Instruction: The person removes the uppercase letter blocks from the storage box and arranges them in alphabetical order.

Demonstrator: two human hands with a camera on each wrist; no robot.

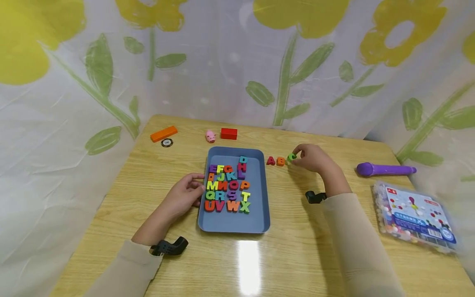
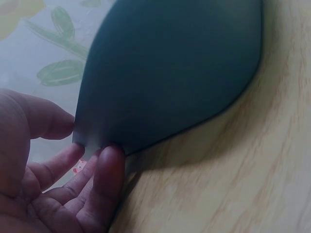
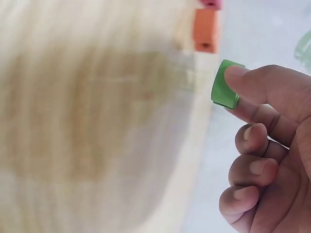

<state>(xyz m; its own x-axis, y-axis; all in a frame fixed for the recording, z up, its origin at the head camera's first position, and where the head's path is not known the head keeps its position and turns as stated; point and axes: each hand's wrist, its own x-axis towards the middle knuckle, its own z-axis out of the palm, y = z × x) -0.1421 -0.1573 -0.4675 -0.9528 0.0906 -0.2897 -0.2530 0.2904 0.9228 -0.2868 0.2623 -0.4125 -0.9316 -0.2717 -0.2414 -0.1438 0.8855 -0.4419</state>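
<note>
A small green letter C is pinched between the thumb and forefinger of my right hand, just right of an orange letter B and a red letter A. Its smooth green curved side shows in the right wrist view, with the other fingers curled loosely beneath. On the left, my left hand rests against the side of a blue-grey tray, loose fingertips at its outer wall. Coloured letters stand in rows inside the tray, from a teal D at the top to a green X at the bottom.
Behind the tray are a red block, a pink pig figure, an orange bar and a round black chip. A purple stick and a clear case lie at the right. A flowered curtain surrounds the table.
</note>
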